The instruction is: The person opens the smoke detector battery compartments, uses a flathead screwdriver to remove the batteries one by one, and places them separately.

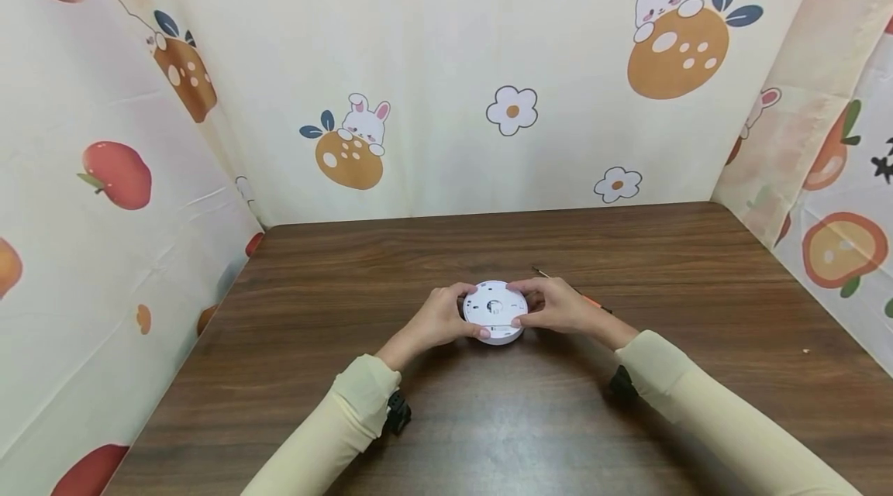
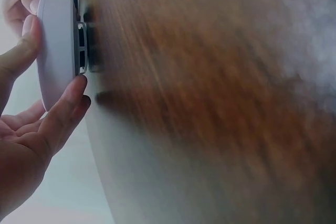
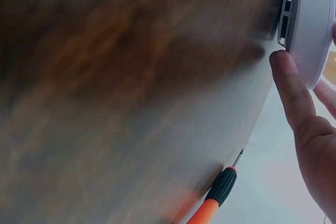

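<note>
White disc: this round plastic device (image 1: pixel 497 316) is staying in the middle of the table (image 1: pixel 349 271), between both hands, its flat marked face looking up.
Disc underside: the slotted part is facing the wood and lying very near to it; if it is touching, I cannot tell.
Left hand (image 1: pixel 441 318): the fingers and thumb are holding the left side of the disc, the thumb pressing at the near edge.
Right hand (image 1: pixel 558 306): it is gripping the right side, thumb on the upper face, one fingertip reaching the slotted part from below.
Screwdriver (image 3: pixel 219 186): it is lying just beside the right hand, showing an orange and black handle.
Cloth (image 1: pixel 446 39): it is hanging behind the table, carrying printed rabbits and flowers.
</note>
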Motion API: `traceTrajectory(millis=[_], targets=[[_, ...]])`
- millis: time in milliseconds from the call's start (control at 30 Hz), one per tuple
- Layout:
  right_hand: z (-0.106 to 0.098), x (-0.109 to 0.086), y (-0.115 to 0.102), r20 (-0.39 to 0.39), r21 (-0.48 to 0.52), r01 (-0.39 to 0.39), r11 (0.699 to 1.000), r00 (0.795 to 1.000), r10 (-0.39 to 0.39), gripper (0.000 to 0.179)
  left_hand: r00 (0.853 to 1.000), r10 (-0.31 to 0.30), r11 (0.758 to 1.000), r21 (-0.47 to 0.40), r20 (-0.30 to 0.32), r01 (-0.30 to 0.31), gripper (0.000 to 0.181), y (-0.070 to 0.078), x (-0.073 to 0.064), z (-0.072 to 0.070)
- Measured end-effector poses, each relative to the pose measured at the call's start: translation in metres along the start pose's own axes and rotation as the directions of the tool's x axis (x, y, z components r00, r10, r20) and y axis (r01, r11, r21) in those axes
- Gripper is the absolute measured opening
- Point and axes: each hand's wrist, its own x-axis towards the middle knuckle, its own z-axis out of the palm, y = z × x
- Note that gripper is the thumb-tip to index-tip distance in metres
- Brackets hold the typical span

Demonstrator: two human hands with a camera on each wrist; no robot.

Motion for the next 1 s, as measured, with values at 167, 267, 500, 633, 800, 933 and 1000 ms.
traceTrajectory(millis=[167, 267, 500, 633, 800, 933, 1000], targets=[[-0.001, 0.0, 0.004, 0.014, -0.012, -0.002, 1.0, 1.0, 0.002, 0.055, 1.0, 0.02, 1.0, 0.019, -0.02, -0.019, 0.068, 0.0, -0.001, 0.001], [-0.002, -0.001, 0.006, 0.017, -0.015, 0.0, 1.0, 1.0, 0.001, 0.054, 0.999, 0.022, 1.0, 0.015, -0.025, -0.021, 0.066, 0.0, -0.001, 0.002], [-0.004, 0.002, 0.001, 0.084, -0.031, -0.025, 0.999, 0.996, 0.027, 0.057, 0.999, 0.025, 1.0, 0.006, -0.023, -0.025, 0.066, -0.003, -0.004, 0.001], [-0.006, 0.008, -0.003, 0.139, -0.053, -0.051, 0.997, 0.989, 0.058, 0.059, 1.0, 0.006, 1.0, -0.013, -0.019, -0.007, 0.067, -0.005, -0.006, 0.001], [-0.01, 0.016, -0.006, 0.171, -0.072, -0.082, 0.994, 0.981, 0.094, 0.055, 1.0, -0.01, 0.999, -0.038, -0.02, 0.009, 0.068, -0.005, -0.007, 0.001], [-0.014, 0.021, -0.008, 0.14, -0.151, -0.073, 0.986, 0.986, 0.094, 0.053, 0.999, -0.029, 0.998, -0.05, -0.017, 0.029, 0.069, -0.004, -0.004, 0.0], [-0.016, 0.022, -0.01, 0.124, -0.19, -0.075, 0.979, 0.987, 0.099, 0.053, 0.999, -0.037, 0.998, -0.057, -0.013, 0.036, 0.07, -0.003, -0.003, 0.0]])
